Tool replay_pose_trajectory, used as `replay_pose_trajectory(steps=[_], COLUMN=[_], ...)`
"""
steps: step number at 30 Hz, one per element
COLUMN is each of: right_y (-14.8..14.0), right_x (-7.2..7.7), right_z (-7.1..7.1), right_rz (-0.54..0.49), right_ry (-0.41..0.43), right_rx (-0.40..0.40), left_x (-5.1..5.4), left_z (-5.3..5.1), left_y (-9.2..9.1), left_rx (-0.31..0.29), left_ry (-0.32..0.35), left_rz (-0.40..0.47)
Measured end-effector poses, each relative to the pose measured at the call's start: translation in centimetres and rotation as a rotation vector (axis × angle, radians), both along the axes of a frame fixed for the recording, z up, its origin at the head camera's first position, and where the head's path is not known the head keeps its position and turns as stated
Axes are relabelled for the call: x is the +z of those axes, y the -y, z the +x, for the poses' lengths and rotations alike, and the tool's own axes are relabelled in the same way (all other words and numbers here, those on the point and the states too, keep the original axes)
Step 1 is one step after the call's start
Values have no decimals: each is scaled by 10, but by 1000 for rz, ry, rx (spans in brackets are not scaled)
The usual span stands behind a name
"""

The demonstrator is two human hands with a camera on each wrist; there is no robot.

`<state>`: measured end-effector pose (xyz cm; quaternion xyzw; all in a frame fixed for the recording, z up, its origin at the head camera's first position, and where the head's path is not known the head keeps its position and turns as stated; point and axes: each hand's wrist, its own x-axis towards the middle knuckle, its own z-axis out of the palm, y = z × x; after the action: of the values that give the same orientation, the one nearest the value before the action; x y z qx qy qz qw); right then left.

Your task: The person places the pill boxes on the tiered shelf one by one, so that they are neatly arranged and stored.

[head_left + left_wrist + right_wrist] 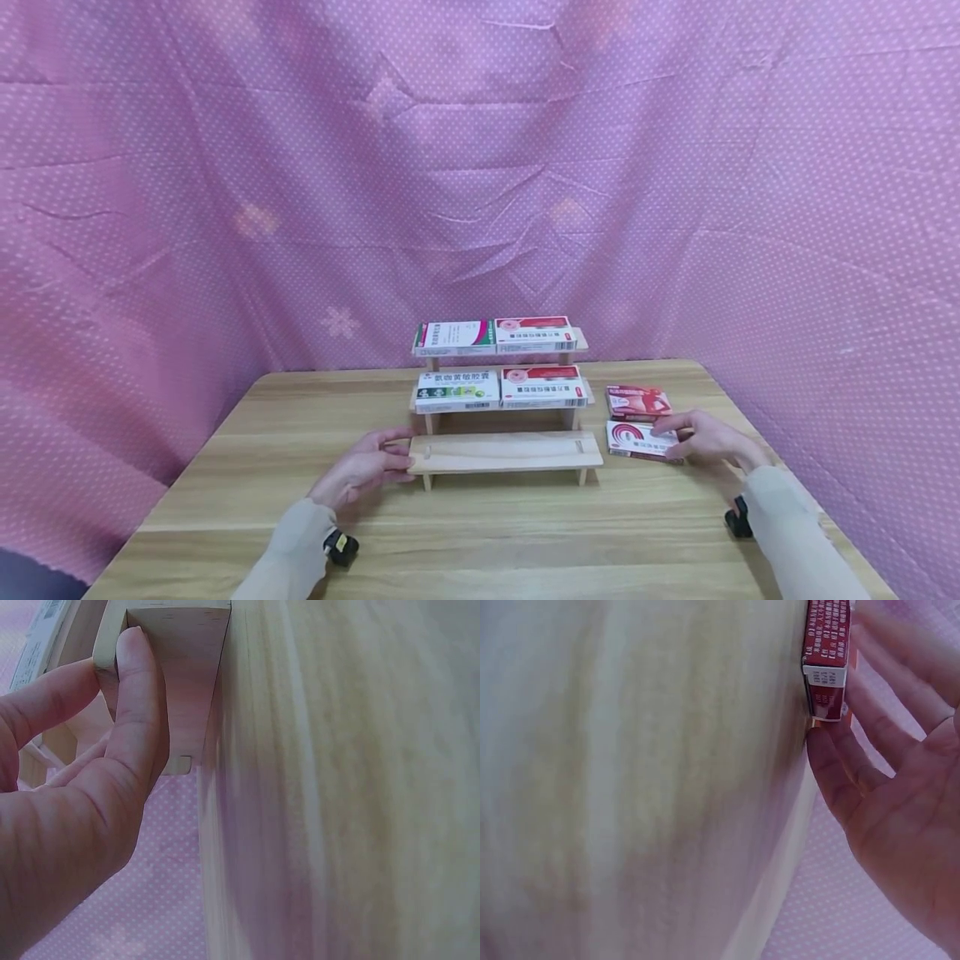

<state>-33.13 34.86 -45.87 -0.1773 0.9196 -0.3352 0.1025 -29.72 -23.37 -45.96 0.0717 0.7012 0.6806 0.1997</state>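
Note:
A three-tier wooden stand (504,451) is on the table. My left hand (371,463) pinches the left end of its lowest board; in the left wrist view, fingers of the left hand (82,772) are on both faces of that board (108,646). To the right of the stand lies a white and red medicine box (634,439). My right hand (708,439) reaches over its right end, fingers loosely bent and touching it. The right wrist view has the box's dark red side (826,637) beside the spread fingers of the right hand (907,780). Behind it lies a red medicine box (637,401).
The top tier carries a white, green and magenta box (454,334) and a red and white box (534,331). On the middle tier are a white and green box (457,390) and another red and white box (543,385). A pink dotted curtain (480,183) hangs behind the wooden table (517,533).

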Motion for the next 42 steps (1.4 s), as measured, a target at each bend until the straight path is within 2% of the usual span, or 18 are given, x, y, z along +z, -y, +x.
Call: replay_pose_trajectory(steps=[7, 15, 20, 30, 38, 42], right_y=[1, -2, -6, -8, 10, 23], right_x=[-3, 8, 17, 26, 23, 22], right_z=[1, 8, 14, 19, 20, 22], right_rz=[66, 51, -18, -184, -275, -267], right_ry=[-41, -11, 43, 85, 181, 163], right_rx=[19, -75, -91, 142, 178, 193], left_x=[0, 2, 1, 2, 1, 1], left_z=[-4, -5, -4, -2, -1, 0], left_y=[-2, -3, -3, -1, 0, 0], left_rx=[-19, -26, -21, -19, -25, -30], left_ry=[-5, -3, -5, -14, -10, -8], left_rz=[7, 11, 17, 14, 9, 11])
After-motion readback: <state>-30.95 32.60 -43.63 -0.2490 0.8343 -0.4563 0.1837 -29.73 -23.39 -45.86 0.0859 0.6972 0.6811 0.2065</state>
